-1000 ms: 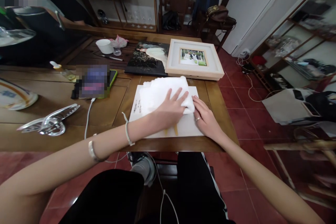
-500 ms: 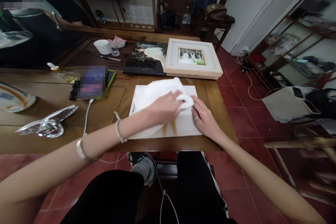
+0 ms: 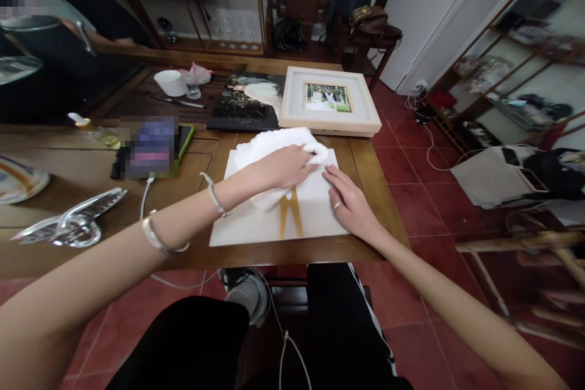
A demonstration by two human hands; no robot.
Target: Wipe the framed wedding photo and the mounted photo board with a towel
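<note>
A white panel (image 3: 244,228) lies flat near the table's front edge, with a golden-tan shape like an upside-down V (image 3: 291,214) on it. My left hand (image 3: 292,167) is closed on a white cloth (image 3: 269,140), pressing it against the panel's upper part. The cloth is bunched, and some of it shows to the right of my fingers. My right hand (image 3: 350,198) rests open along the panel's right side, fingers stretched out and close together. The cloth and my left forearm hide part of the panel.
Behind the panel are a framed photo (image 3: 361,88) and a dark picture board (image 3: 247,113). To the left lie a phone (image 3: 153,146) on a cable, a shiny silver object (image 3: 68,219) and a dropper bottle (image 3: 103,134). A white cup (image 3: 170,82) stands farther back. Another person (image 3: 77,18) is at the far left.
My left hand and the cloth have moved up and slightly left, uncovering more of the golden-tan shape. My right hand stays at the panel's right side. The whole view has shifted slightly.
</note>
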